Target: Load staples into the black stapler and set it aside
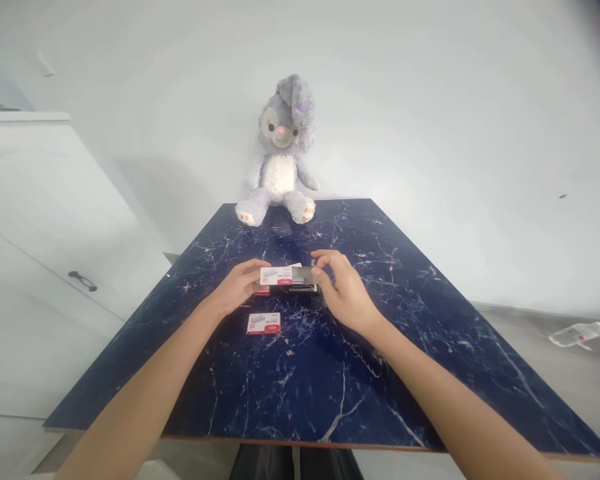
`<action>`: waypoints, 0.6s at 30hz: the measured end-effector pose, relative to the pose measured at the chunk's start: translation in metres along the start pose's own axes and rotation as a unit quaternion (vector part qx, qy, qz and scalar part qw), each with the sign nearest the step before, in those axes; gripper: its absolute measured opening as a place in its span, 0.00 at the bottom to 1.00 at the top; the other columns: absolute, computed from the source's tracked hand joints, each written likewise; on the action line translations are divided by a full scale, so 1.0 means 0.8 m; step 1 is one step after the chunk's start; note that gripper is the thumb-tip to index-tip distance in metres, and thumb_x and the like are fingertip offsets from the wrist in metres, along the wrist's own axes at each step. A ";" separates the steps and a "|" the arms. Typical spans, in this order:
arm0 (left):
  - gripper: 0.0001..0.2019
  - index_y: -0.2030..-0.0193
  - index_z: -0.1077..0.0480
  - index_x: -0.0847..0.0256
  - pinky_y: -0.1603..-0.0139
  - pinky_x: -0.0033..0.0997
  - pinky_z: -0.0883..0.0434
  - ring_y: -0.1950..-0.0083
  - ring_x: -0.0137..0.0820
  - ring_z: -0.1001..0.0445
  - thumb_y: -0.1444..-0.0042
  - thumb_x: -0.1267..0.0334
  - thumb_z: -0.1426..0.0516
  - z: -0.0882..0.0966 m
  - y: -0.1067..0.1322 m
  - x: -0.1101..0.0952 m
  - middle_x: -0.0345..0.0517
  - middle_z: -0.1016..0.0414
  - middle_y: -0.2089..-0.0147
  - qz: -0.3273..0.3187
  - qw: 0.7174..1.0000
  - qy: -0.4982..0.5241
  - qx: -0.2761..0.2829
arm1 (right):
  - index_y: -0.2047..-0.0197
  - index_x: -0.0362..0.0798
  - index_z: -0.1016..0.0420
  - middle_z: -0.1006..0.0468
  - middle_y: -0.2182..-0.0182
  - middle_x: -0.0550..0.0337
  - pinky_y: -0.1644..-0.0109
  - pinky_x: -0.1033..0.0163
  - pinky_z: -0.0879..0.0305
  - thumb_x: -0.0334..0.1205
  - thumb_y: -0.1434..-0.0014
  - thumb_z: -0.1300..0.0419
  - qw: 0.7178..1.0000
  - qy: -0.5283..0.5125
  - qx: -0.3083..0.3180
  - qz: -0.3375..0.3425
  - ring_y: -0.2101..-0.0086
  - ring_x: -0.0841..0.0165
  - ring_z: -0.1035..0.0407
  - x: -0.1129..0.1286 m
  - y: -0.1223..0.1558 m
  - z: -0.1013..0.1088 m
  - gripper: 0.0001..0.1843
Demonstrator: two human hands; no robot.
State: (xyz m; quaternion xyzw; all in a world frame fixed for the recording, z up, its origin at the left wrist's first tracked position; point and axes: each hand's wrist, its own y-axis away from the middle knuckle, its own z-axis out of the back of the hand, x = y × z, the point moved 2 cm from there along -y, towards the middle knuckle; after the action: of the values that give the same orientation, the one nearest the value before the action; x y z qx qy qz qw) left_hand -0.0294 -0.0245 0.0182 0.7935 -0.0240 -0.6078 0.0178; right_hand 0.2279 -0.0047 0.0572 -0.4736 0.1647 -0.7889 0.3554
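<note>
Our left grip (pixel 241 283), seen from the head camera, holds a red-and-white box (pixel 276 275) by its left end at mid-frame, against a dark object (pixel 285 291). Our right grip (pixel 344 287) is narrow at that object's right end; we cannot tell what it clasps. Below, a second box (pixel 263 324) lies on the blue surface (pixel 300 393).

Dark blue marbled tabletop (pixel 310 393): plush toy (pixel 280 160) seated at far edge, red-and-white box (pixel 264 324) lying nearer.
</note>
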 end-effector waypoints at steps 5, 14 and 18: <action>0.10 0.59 0.21 0.64 0.64 0.25 0.20 0.62 0.33 0.19 0.49 0.68 0.33 -0.001 0.002 -0.007 0.50 0.18 0.61 -0.005 0.997 0.072 0.017 | 0.58 0.51 0.35 0.21 0.55 0.52 0.55 0.56 0.32 0.48 0.30 0.48 0.987 -0.069 -0.086 -0.117 0.59 0.61 0.25 -0.012 -0.004 0.010 0.09; 0.10 0.58 0.21 0.64 0.53 0.32 0.21 0.55 0.36 0.19 0.47 0.65 0.32 -0.020 0.009 -0.002 0.53 0.18 0.53 -0.026 0.997 0.035 0.064 | 0.61 0.52 0.36 0.20 0.61 0.57 0.55 0.57 0.29 0.50 0.31 0.46 0.973 -0.189 -0.003 -0.134 0.61 0.63 0.24 -0.014 0.010 -0.026 0.11; 0.11 0.58 0.22 0.63 0.51 0.37 0.22 0.53 0.37 0.20 0.46 0.61 0.32 -0.032 0.013 0.000 0.53 0.20 0.51 -0.045 0.996 -0.043 0.059 | 0.60 0.51 0.34 0.20 0.59 0.54 0.55 0.57 0.29 0.47 0.31 0.46 0.985 -0.117 -0.038 -0.118 0.61 0.63 0.24 -0.014 0.012 -0.026 0.09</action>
State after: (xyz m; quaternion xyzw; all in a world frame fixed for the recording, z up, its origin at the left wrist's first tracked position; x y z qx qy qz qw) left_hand -0.0048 -0.0347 0.0253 0.7663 -0.0254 -0.6394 -0.0573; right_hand 0.2168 -0.0049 0.0343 -0.5919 0.0953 -0.7576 0.2583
